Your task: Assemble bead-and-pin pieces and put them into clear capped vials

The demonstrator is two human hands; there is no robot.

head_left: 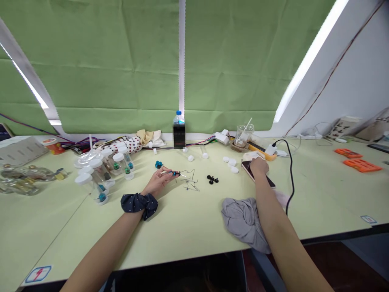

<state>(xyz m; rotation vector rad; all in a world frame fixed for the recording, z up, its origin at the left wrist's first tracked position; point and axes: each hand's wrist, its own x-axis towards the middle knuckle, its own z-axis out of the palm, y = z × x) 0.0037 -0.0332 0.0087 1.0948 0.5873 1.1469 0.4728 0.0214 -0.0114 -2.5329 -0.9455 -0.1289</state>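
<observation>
My left hand (158, 181) is at 9 o'clock in my view. Its fingers (166, 172) are closed in a small pinch on a thin tool with a blue grip (174, 173). The tip points to 3 o'clock, at some bent wire bits (191, 180) on the surface (194, 229). I think this pinch keeps the thin tool steady for small work. A small blue piece (158, 164) lies at 12 o'clock from that hand, and clear vials with white lids (101, 172) stand at 9 o'clock from it, out of the way.

My right hand (259, 166) is at 3 o'clock. Its fingers (254, 164) press down by a white cloth (253, 155) on a phone (247, 168), but I cannot tell if they grip the cloth. The weight of the hand seems to keep the phone still. A grey cloth (244, 223) lies at 6 o'clock from that hand, close enough to reach.
</observation>
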